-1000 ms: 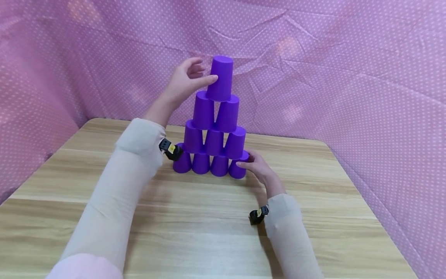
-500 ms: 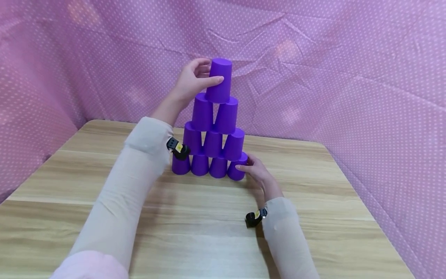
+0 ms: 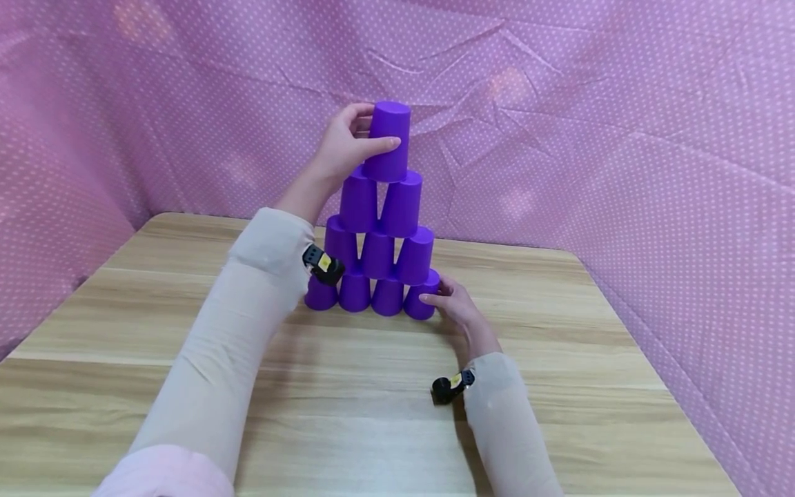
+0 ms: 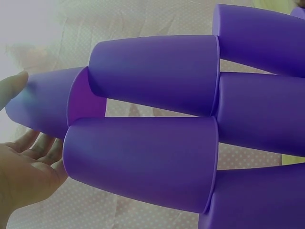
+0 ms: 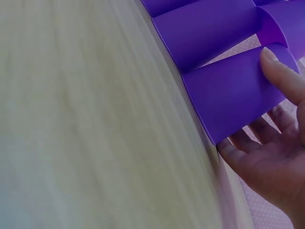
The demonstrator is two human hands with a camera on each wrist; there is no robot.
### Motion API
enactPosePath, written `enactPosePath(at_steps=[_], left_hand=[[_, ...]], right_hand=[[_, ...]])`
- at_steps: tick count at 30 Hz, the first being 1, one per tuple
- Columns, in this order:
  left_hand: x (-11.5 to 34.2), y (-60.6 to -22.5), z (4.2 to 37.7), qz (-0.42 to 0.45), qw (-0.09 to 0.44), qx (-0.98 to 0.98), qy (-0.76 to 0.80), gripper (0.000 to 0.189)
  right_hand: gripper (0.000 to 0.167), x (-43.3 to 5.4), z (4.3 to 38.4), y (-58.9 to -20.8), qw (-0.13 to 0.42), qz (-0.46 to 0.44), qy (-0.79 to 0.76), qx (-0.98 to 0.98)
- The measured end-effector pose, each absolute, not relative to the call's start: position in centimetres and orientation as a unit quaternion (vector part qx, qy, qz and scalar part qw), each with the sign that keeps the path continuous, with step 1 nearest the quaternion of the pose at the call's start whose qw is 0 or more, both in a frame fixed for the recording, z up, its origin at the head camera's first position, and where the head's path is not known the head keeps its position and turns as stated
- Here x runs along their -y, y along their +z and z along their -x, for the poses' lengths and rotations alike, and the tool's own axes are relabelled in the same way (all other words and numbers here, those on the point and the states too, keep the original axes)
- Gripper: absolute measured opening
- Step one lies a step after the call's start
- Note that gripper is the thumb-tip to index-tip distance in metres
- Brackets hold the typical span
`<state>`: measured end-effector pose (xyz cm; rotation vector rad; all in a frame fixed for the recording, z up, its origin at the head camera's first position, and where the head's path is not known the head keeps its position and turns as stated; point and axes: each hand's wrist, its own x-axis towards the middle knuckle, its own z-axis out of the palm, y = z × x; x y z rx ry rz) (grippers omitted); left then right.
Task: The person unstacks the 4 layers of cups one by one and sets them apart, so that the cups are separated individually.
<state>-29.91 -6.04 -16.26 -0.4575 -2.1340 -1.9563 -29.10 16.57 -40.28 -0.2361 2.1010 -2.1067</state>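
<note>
Purple cups stand upside down in a pyramid of stacked rows. At its peak is a single cup (image 3: 391, 121), which the left hand (image 3: 338, 152) holds from the left, thumb across the front and fingers behind. In the left wrist view, that top cup (image 4: 45, 98) shows its open underside above the bases of two cups. The right hand (image 3: 458, 304) grips the bottom row's rightmost cup (image 3: 418, 301). The right wrist view shows the thumb on this cup's (image 5: 233, 93) near side and the fingers round its outer side.
The pyramid stands on a wood-grain table (image 3: 360, 386). Pink dotted cloth (image 3: 590, 138) hangs behind and at both sides. Below the left hand, the black wrist camera (image 3: 326, 266) overlaps the pyramid's left cups in the head view. Another wrist camera (image 3: 447, 388) sits at the right wrist.
The left hand has moved right, its thumb reaching farther across the top cup and its fingers going behind it. The right hand stays at the lower right cup.
</note>
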Motion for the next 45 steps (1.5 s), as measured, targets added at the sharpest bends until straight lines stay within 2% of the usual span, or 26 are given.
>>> enactPosePath(at_steps=[25, 35, 45], left_hand=[[6.0, -16.4, 30.2, 0.138, 0.074, 0.735, -0.660, 0.057], [6.7, -15.4, 29.8, 0.142, 0.080, 0.721, -0.674, 0.056], [8.3, -14.1, 28.5, 0.130, 0.111, 0.713, -0.680, 0.053]], right_hand=[[0.056, -16.5, 29.1, -40.0, 0.089, 0.029, -0.702, -0.706], [0.053, -16.5, 29.2, -40.0, 0.086, 0.029, -0.702, -0.706], [0.057, -16.5, 29.1, -40.2, 0.083, 0.048, -0.705, -0.703]])
